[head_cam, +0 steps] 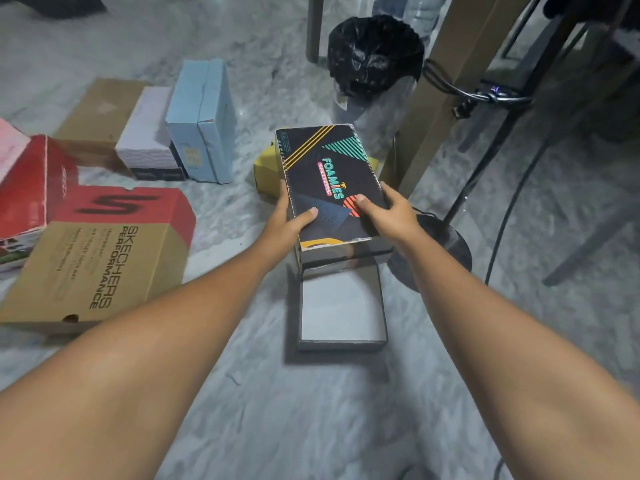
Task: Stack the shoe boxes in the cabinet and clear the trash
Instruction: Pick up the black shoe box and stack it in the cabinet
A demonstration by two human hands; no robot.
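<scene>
I am holding the black Foamies lid (329, 174) by its near end, with my left hand (287, 218) gripping its left edge and my right hand (389, 211) gripping its right edge, both thumbs lying on top. It is sitting over the far end of the open black box base (343, 306) on the grey floor. A yellow box (265, 171) is peeking out behind it, and the black-bagged trash bin (375, 53) is standing further back.

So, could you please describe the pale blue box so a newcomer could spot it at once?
Find the bin lined with a black bag. Left of it three boxes sit in a row: a brown box, a white box, then the pale blue box, nearest the bin. It is the only blue one and the tallest there.
</scene>
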